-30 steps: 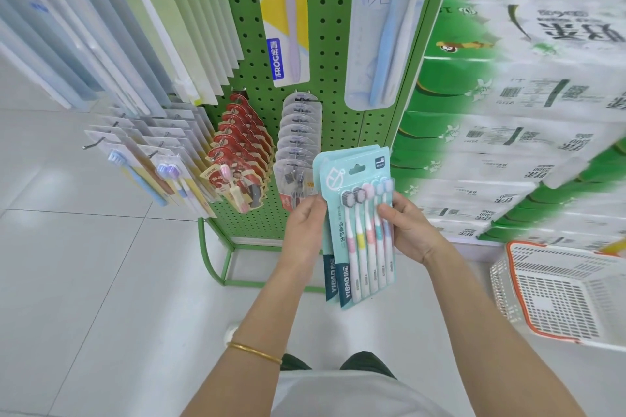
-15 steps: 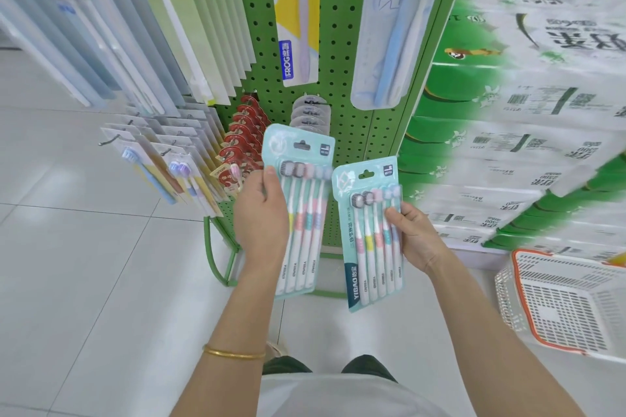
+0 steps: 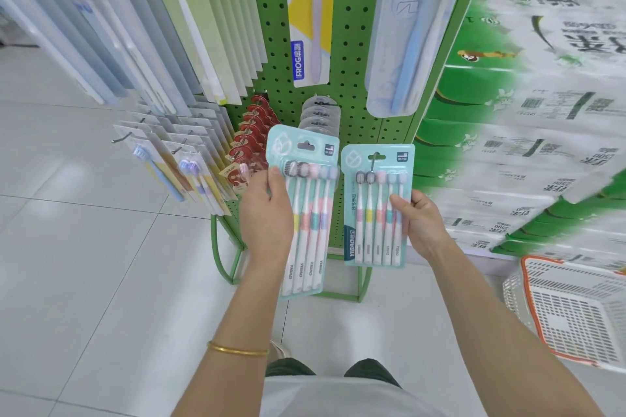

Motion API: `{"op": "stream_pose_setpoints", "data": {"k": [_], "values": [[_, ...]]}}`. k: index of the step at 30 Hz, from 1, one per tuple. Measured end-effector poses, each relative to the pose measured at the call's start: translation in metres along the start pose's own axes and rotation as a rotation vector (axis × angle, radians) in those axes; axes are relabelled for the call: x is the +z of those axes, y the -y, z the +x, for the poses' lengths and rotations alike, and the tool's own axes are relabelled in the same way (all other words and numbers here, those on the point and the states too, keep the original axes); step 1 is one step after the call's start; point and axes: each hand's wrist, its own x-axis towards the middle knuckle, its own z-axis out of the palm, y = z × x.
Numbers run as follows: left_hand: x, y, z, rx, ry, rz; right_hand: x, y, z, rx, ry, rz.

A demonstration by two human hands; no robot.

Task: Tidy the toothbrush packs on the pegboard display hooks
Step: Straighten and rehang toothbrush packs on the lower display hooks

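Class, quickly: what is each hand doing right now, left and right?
Left hand: holds the left teal toothbrush pack.
Right hand: holds the right teal toothbrush pack.

left hand (image 3: 267, 213): raised, fingers gripping left pack (image 3: 310, 213) | right hand (image 3: 421, 223): raised, fingers pinching right pack (image 3: 374, 210)

head camera looks steeply down, close before the pegboard (image 3: 352, 105).

tissue packs (image 3: 542, 132): blurred | basket (image 3: 576, 315): cut by right edge | left pack (image 3: 311, 213): partly behind left hand (image 3: 266, 217)
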Motion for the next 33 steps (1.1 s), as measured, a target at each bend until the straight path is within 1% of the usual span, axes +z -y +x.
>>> {"op": "stream_pose_setpoints", "data": {"k": [5,12,18,24,33], "values": [[0.007,-0.001,-0.006,-0.056,0.068,-0.019,0.004,0.014,0.025,-0.065,-0.113,-0.057],[0.014,0.002,-0.001,-0.064,0.117,-0.097,0.013,0.028,0.049,-0.033,-0.207,-0.171],[0.018,0.003,0.0,-0.111,0.14,-0.14,0.018,0.033,0.059,-0.043,-0.196,-0.281],[0.019,0.002,0.001,-0.112,0.143,-0.147,0.021,0.036,0.064,-0.022,-0.183,-0.337],[0.017,0.004,0.0,-0.118,0.146,-0.151,0.023,0.034,0.067,0.001,-0.216,-0.431]]}}
